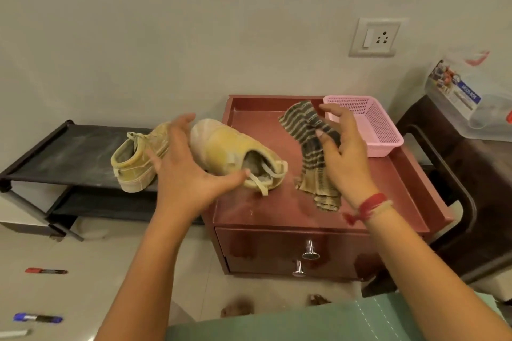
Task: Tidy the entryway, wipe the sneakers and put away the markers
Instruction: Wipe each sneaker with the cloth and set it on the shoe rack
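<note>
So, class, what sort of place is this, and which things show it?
Probably a home entryway: a low shoe rack holding a sneaker, a small red drawer cabinet beside it, and a wall socket.

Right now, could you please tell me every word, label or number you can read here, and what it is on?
Bag: white letters on a blue strip of its label, too blurred to read.
Red marker: print on the barrel, too small to read.
Blue marker: print on the barrel, too small to read.
No other text shows.
</note>
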### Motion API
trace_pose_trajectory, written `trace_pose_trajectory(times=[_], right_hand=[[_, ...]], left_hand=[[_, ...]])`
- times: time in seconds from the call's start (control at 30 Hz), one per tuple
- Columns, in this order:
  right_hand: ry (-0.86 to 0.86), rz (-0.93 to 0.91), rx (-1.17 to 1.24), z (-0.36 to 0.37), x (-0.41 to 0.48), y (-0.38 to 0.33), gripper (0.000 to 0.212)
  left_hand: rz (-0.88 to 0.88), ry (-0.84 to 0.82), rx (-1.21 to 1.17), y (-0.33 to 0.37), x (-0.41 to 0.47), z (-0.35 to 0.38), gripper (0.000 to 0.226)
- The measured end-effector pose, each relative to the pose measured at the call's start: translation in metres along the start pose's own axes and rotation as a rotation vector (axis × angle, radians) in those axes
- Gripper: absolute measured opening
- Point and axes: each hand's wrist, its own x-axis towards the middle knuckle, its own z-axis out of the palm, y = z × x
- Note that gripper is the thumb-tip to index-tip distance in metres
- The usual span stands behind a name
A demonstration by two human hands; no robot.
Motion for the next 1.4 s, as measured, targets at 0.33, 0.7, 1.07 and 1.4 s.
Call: trace_pose_trajectory(times=[0.33,0.7,1.07,1.4], right_hand=[[-0.131,-0.412,-0.256,-0.01,-0.018,-0.059,0.044],[-0.332,-0.513,-0.476,0.01,-0.024,-0.062,0.043],[-0.357,-0.379,-0.383,0.02,-0.027,-0.054,0.053],[-0.348,-0.23,-0.223,0.026,-0.02,-0.046,0.055]], left_hand=[[0.238,-0.065,-0.03,0.031,-0.004,0.028,0.099],[0.291,-0.075,-0.023,0.027,-0.006,0.031,0.113],[0.269,-0.109,-0.037,0.015,-0.007,0.017,0.115],[0.24,-0.053,-0.003,0.01,-0.009,0.016,0.105]])
